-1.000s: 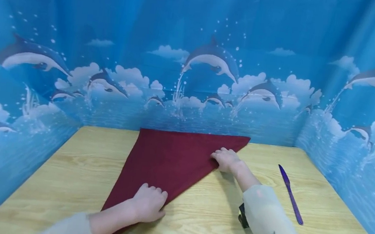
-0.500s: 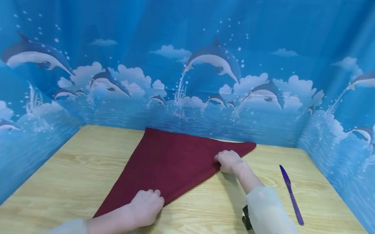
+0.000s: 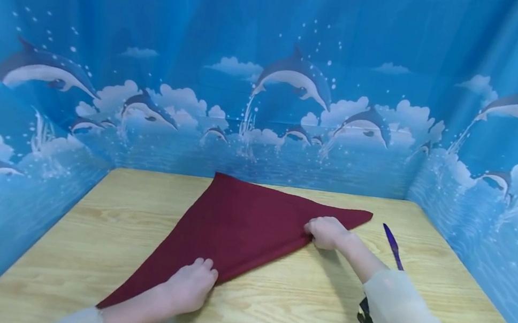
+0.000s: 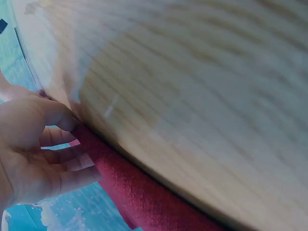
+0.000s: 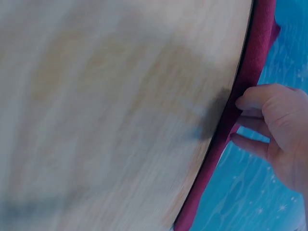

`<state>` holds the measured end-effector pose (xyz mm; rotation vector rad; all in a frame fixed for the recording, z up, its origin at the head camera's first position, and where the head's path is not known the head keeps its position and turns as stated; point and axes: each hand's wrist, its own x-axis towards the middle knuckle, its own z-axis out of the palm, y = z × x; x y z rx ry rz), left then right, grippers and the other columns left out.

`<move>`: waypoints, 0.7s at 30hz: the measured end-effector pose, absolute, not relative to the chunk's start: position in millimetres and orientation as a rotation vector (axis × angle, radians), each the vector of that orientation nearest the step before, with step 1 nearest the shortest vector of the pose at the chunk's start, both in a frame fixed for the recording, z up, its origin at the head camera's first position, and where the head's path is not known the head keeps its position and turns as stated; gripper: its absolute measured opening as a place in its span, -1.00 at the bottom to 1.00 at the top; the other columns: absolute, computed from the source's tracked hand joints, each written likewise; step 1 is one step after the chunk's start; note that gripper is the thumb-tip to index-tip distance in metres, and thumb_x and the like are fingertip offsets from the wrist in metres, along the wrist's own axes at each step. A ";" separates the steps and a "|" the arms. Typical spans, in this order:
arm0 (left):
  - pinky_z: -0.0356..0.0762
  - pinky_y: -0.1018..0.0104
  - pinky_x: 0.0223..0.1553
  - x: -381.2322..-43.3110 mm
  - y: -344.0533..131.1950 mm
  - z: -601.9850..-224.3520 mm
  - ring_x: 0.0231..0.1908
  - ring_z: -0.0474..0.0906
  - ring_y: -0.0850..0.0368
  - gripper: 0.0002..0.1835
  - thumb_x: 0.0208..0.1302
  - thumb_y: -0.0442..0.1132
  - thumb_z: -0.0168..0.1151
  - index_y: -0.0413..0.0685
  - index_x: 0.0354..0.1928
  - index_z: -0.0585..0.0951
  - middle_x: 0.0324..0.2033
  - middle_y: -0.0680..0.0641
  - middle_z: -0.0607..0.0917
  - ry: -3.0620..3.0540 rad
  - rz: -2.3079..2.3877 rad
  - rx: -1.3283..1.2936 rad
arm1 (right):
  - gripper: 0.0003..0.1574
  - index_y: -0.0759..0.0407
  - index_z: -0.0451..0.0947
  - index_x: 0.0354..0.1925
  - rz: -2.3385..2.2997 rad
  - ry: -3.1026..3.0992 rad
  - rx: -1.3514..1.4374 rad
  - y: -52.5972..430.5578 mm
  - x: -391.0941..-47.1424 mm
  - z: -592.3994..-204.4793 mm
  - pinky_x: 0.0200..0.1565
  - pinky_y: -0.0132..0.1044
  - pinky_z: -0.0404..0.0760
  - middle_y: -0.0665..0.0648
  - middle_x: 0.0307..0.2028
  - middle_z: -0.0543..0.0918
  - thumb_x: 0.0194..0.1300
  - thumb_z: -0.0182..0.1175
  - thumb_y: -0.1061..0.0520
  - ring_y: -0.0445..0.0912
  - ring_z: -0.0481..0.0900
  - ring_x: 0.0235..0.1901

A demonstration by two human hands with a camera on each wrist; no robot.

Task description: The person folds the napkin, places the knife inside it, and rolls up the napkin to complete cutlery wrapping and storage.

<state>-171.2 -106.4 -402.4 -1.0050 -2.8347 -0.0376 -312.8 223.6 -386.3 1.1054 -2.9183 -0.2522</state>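
Observation:
A dark red cloth napkin (image 3: 247, 219), folded to a triangle, lies slantwise on the table. Its long edge faces the person. My left hand (image 3: 188, 285) pinches this edge toward the near corner, thumb at the edge and fingers over the cloth, as the left wrist view of the napkin (image 4: 134, 190) shows. Farther along the same edge, my right hand (image 3: 326, 232) pinches the cloth. In the right wrist view the napkin (image 5: 250, 67) is a narrow, slightly rolled strip between thumb and fingers. The left forearm covers part of the near corner.
A purple knife (image 3: 393, 244) lies on the right of the wooden table (image 3: 270, 303), its handle end hidden behind the right sleeve. A blue curtain (image 3: 202, 68) with dolphins encloses the back and both sides.
The napkin has turned clockwise and shifted right, its right tip coming nearer the knife. My right hand has moved right and closer; my left hand has moved left and slightly closer.

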 end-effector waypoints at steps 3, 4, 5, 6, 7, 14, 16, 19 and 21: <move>0.44 0.27 -0.60 -172.3 -110.5 -402.9 -0.46 0.36 0.02 -0.85 -0.16 -0.46 0.27 -0.21 -0.49 0.50 -0.51 -0.07 0.38 -2.831 -0.042 -1.025 | -0.79 0.11 0.52 -0.45 -0.317 -2.887 1.112 225.1 -302.1 -386.4 -0.40 -0.12 0.52 0.06 -0.46 0.55 -0.08 0.16 0.38 0.02 0.59 -0.35; 0.44 0.26 -0.60 -172.9 -112.1 -403.0 -0.45 0.36 0.02 -0.85 -0.15 -0.46 0.27 -0.21 -0.49 0.50 -0.51 -0.07 0.38 -2.836 -0.048 -1.026 | -0.79 0.11 0.54 -0.42 -0.336 -2.877 1.114 225.6 -298.8 -386.7 -0.39 -0.12 0.53 0.07 -0.44 0.56 -0.07 0.17 0.36 0.04 0.59 -0.34; 0.45 0.26 -0.58 -173.5 -113.6 -402.8 -0.44 0.36 0.02 -0.86 -0.14 -0.45 0.27 -0.21 -0.48 0.50 -0.50 -0.06 0.38 -2.841 -0.052 -1.026 | -0.79 0.12 0.55 -0.39 -0.350 -2.875 1.112 225.9 -295.4 -386.8 -0.39 -0.12 0.53 0.08 -0.43 0.56 -0.06 0.18 0.35 0.04 0.59 -0.33; 0.45 0.24 -0.57 -173.7 -114.9 -402.1 -0.43 0.36 0.02 -0.86 -0.13 -0.44 0.27 -0.21 -0.48 0.50 -0.49 -0.06 0.38 -2.847 -0.060 -1.030 | -0.79 0.13 0.55 -0.37 -0.357 -2.871 1.115 226.4 -292.3 -387.0 -0.40 -0.13 0.53 0.08 -0.43 0.56 -0.05 0.19 0.35 0.04 0.59 -0.34; 0.45 0.23 -0.57 -174.1 -116.4 -401.7 -0.43 0.37 0.02 -0.86 -0.12 -0.43 0.27 -0.21 -0.49 0.50 -0.49 -0.06 0.38 -2.848 -0.063 -1.030 | -0.80 0.13 0.55 -0.35 -0.365 -2.871 1.114 226.8 -289.4 -387.5 -0.40 -0.13 0.53 0.09 -0.42 0.56 -0.03 0.19 0.34 0.04 0.59 -0.34; 0.45 0.24 -0.54 -178.8 -123.9 -400.2 -0.41 0.36 0.03 -0.87 -0.11 -0.42 0.26 -0.20 -0.46 0.51 -0.47 -0.05 0.37 -2.865 -0.066 -1.077 | -0.84 0.14 0.46 -0.37 -0.364 -2.822 1.129 233.0 -270.2 -392.6 -0.44 -0.14 0.52 0.07 -0.44 0.52 0.02 0.24 0.25 0.02 0.53 -0.36; 0.45 0.24 -0.53 -180.6 -125.8 -400.3 -0.40 0.36 0.04 -0.88 -0.09 -0.41 0.25 -0.20 -0.45 0.52 -0.46 -0.04 0.37 -2.867 -0.053 -1.096 | -0.82 0.14 0.44 -0.37 -0.357 -2.808 1.141 234.3 -265.2 -393.5 -0.45 -0.15 0.51 0.08 -0.43 0.52 0.02 0.25 0.23 0.01 0.52 -0.37; 0.46 0.24 -0.50 -184.4 -129.4 -400.8 -0.39 0.37 0.04 -0.88 -0.09 -0.40 0.25 -0.20 -0.45 0.52 -0.46 -0.03 0.37 -2.846 -0.032 -1.126 | -0.80 0.14 0.44 -0.34 -0.351 -2.807 1.145 235.4 -258.0 -393.7 -0.44 -0.16 0.51 0.09 -0.41 0.55 0.04 0.26 0.21 0.01 0.52 -0.37; 0.46 0.23 -0.50 -187.4 -131.8 -400.9 -0.39 0.37 0.05 -0.87 -0.10 -0.40 0.26 -0.20 -0.44 0.52 -0.47 -0.04 0.37 -2.825 -0.019 -1.145 | -0.78 0.16 0.45 -0.30 -0.345 -2.800 1.139 235.9 -252.8 -394.2 -0.44 -0.16 0.51 0.10 -0.39 0.56 0.05 0.27 0.20 0.02 0.52 -0.36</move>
